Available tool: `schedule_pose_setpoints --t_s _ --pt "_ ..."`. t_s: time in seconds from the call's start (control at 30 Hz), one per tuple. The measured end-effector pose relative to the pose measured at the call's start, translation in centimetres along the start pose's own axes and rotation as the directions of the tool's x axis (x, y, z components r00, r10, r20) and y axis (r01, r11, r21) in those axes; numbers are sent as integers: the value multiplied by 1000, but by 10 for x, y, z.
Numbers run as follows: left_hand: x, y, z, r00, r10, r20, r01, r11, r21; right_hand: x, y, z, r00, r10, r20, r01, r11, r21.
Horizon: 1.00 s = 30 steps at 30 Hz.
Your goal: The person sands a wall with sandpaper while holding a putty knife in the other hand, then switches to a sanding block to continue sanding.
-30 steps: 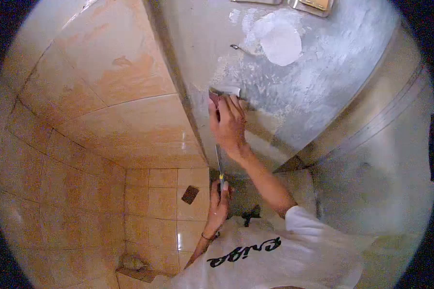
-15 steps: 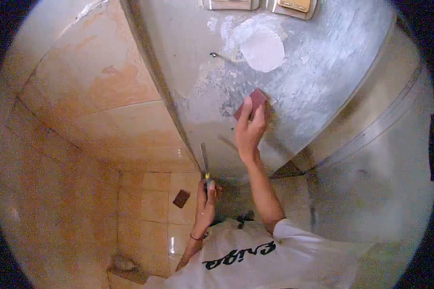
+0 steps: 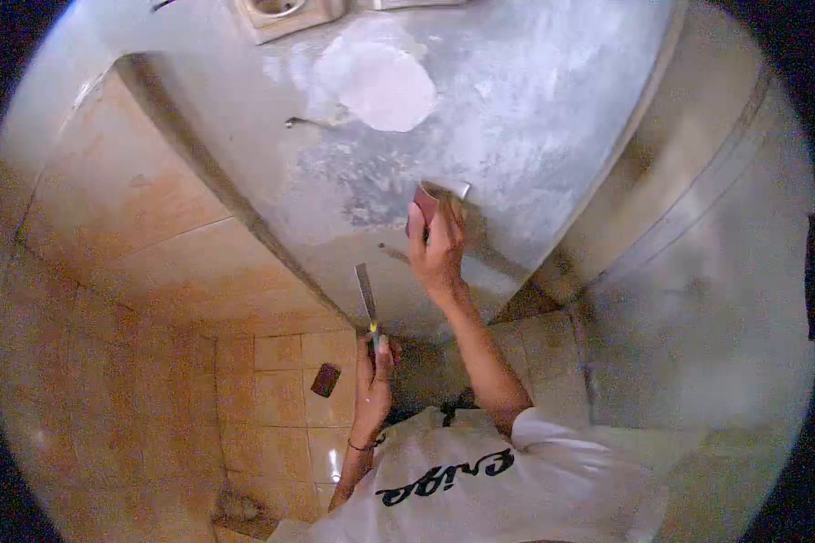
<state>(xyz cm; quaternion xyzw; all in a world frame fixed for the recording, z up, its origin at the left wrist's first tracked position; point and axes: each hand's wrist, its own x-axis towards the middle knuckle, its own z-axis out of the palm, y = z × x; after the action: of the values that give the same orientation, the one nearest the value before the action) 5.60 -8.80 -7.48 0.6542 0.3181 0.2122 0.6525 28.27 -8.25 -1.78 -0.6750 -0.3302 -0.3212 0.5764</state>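
Note:
Against the grey wall, my right hand is closed round a reddish-brown sanding sheet, whose pale edge curls out at the right. Below a round white patch the wall surface is mottled. My left hand, lower and further left, grips the handle of a putty knife with its narrow metal blade pointing up. The blade stands apart from my right hand.
A dark brown piece lies on the tiled floor. A hook-like bit of metal sticks out of the wall. Wall fittings are at the top. Orange-stained tiles cover the left wall.
The view has shifted, so the wall patch and fittings appear further left. My right hand has turned with the sanding sheet, which now shows a curled edge. My left hand still holds the putty knife.

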Motion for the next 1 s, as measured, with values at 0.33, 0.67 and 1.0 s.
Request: schedule_pose_setpoints --t_s 0.33,0.67,1.0 --pt "-5 7 40 994 8 108 -9 1000 7 0 43 -45 993 -33 -117 34 999 5" --pt "-7 -4 87 999 -28 44 34 990 -136 14 74 -79 980 159 -124 -143 981 132" --pt "-7 -1 103 1000 25 -11 -27 980 -199 53 82 -106 902 382 -203 -342 917 207"
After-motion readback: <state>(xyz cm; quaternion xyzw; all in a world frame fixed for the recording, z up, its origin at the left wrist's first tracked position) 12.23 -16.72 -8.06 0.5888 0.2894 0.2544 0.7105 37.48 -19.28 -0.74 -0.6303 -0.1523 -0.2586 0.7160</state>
